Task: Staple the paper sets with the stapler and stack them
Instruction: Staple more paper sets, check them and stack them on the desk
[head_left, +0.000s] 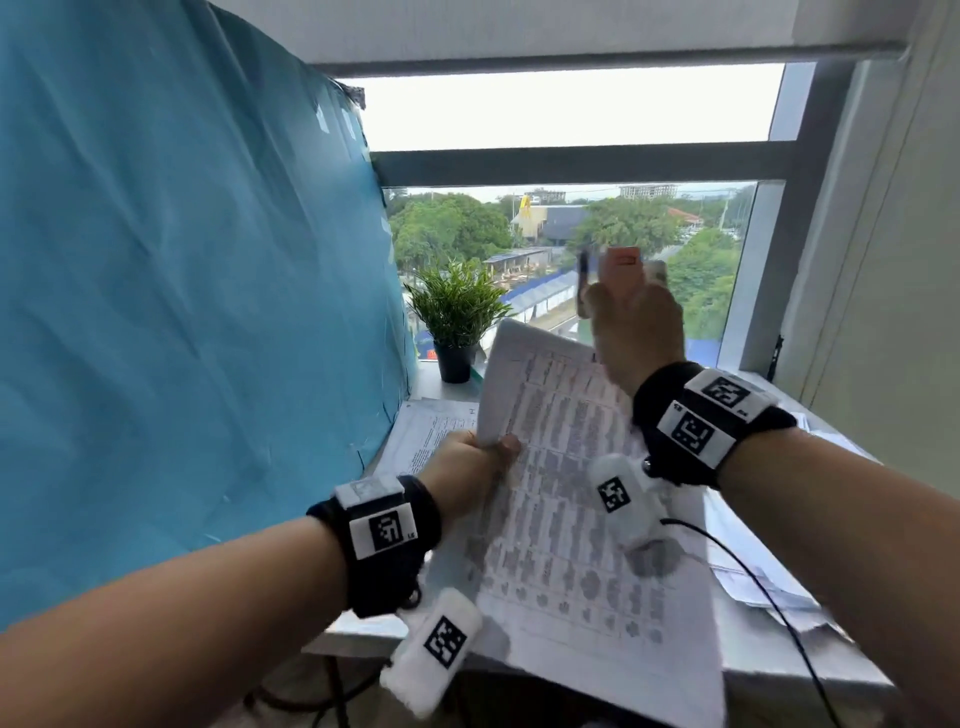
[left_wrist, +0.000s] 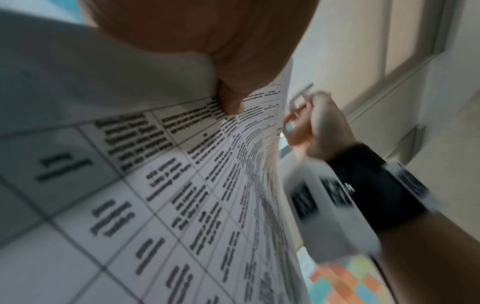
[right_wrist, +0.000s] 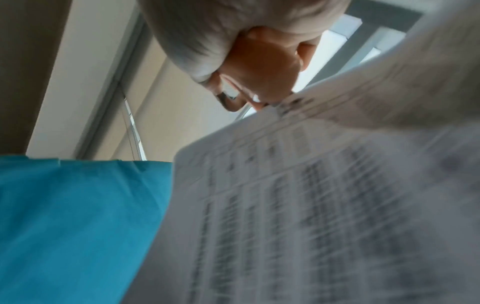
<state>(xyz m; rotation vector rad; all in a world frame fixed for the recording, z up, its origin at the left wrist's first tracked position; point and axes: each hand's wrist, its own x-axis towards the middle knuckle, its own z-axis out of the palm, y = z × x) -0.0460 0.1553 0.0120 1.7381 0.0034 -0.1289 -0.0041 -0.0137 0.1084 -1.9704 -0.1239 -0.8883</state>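
We are at the stapling step: our left hand (head_left: 470, 467) pinches the printed paper set (head_left: 571, 493) by its left edge, lifted off the worktop (head_left: 810, 670), while our right hand (head_left: 636, 332) is wrapped round the orange stapler (head_left: 621, 270) at the set's far corner. Next, we judge, the corner must slide squarely into the stapler's mouth before squeezing.

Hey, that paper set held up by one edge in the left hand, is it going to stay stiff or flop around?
Probably floppy: the paper set already bows where the left hand pinches its left edge. It looks light, since that one-edge pinch keeps it off the desk. The far corner by the stapler in the right hand may sway, so steadying it could help.
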